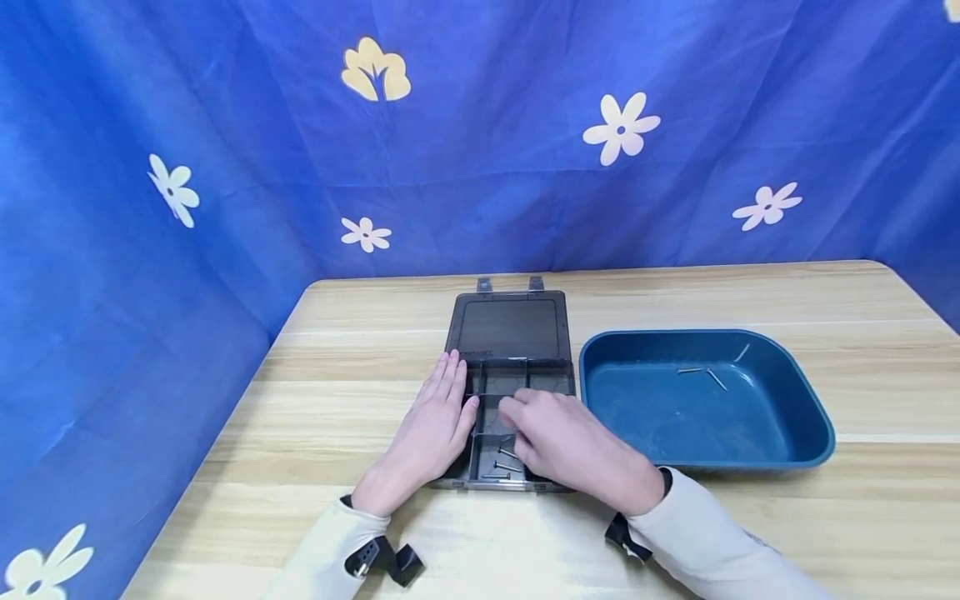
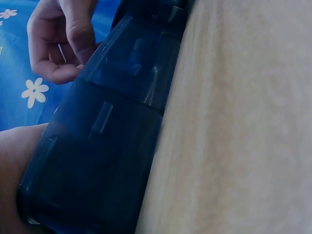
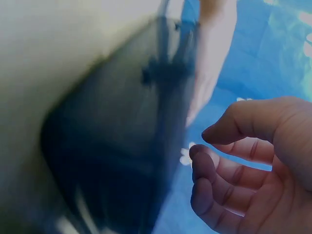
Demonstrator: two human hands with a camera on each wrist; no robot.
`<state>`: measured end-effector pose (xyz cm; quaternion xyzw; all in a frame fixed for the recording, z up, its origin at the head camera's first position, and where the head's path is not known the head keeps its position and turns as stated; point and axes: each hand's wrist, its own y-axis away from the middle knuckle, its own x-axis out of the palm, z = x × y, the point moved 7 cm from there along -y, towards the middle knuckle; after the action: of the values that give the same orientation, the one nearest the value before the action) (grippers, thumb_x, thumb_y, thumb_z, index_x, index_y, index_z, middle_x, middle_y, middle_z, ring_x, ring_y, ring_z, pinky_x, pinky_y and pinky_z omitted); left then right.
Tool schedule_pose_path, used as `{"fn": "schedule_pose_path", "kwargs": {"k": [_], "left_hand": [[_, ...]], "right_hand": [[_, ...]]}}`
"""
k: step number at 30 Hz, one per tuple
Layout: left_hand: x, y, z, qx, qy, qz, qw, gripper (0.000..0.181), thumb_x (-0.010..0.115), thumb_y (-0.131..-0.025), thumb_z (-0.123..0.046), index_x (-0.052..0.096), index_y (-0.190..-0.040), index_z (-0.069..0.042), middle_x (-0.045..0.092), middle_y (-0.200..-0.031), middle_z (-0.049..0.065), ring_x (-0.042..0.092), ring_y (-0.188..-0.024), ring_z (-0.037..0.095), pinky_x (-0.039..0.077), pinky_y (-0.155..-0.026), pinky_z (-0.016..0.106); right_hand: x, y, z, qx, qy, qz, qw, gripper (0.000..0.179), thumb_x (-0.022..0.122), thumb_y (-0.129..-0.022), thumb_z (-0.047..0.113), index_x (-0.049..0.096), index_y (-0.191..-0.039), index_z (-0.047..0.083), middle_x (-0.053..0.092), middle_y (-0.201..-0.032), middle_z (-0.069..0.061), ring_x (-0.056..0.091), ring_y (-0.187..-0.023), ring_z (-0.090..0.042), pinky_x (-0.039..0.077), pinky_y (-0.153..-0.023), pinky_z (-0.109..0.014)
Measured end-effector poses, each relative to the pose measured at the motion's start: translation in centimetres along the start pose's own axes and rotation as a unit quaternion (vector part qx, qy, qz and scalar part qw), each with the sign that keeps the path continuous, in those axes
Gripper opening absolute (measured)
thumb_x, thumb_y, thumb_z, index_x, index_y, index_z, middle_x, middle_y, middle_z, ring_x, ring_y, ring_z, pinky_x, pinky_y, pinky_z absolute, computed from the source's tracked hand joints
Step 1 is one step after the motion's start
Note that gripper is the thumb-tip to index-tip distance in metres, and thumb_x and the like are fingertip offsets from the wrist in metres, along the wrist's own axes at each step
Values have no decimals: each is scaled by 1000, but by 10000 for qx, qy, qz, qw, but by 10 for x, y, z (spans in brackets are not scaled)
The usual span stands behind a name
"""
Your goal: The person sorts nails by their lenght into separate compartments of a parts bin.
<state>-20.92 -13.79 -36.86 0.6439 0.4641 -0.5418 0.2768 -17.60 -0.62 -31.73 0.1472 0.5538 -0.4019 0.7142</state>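
Note:
A dark see-through compartment box [image 1: 502, 415] lies on the table with its lid [image 1: 512, 327] folded back. My left hand [image 1: 427, 425] rests along the box's left side, fingers straight. Over the right-hand compartments hovers my right hand [image 1: 555, 433]. In the right wrist view its fingers are loosely bent, the thumb tip a little apart from the index finger, with nothing visible between them. Several thin metal screws [image 1: 507, 467] lie in the front middle compartment. The right hand covers part of the compartments beside it.
A blue tray [image 1: 817, 417] stands to the right of the box, holding two screws [image 1: 716, 379] near its back. The wooden table [image 1: 300, 400] extends on both sides. A blue cloth [image 1: 480, 167] with flowers hangs behind it.

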Motion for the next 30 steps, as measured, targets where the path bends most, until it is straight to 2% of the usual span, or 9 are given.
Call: {"fn": "schedule_pose_path", "kwargs": {"k": [4,9,15,22,30], "left_hand": [[0,0,0,42,-25,-28,10000,57,37,-104,-27,31,-144,13,23,-154,27,17,-145,36,20,-117,47],[2,0,1,48,-32,-6,10000,57,36,-105,-28,30,-145,13,21,-154,27,16,-145,37,20,-117,47],[1,0,0,71,0,-42,10000,57,37,-104,-27,30,-144,14,22,-154,28,17,-145,37,20,-117,48],[0,2,3,41,5,-89,10000,57,38,-104,-26,31,-144,13,23,-153,28,18,-144,37,21,-116,48],[1,1,2,77,5,-76,9999,56,38,-104,-26,31,-144,14,24,-153,28,18,-144,37,20,-117,48]], "right_hand": [[-15,2,-12,186,100,-196,9996,11,65,-78,2,64,-85,11,56,-76,4,50,-60,-8,44,-49,-22],[-32,10,-36,652,46,-305,9974,13,65,-79,2,65,-89,9,59,-80,3,51,-64,-9,46,-55,-23],[-46,25,-68,1147,131,-337,9927,9,65,-80,2,63,-86,9,54,-74,4,48,-65,-13,42,-54,-25],[-58,35,-88,1333,-84,-308,9906,10,62,-80,2,62,-87,9,53,-73,4,47,-64,-13,40,-54,-26],[-64,51,-109,1549,88,-335,9873,11,64,-81,2,64,-90,9,56,-74,3,49,-65,-14,41,-53,-27]]}}
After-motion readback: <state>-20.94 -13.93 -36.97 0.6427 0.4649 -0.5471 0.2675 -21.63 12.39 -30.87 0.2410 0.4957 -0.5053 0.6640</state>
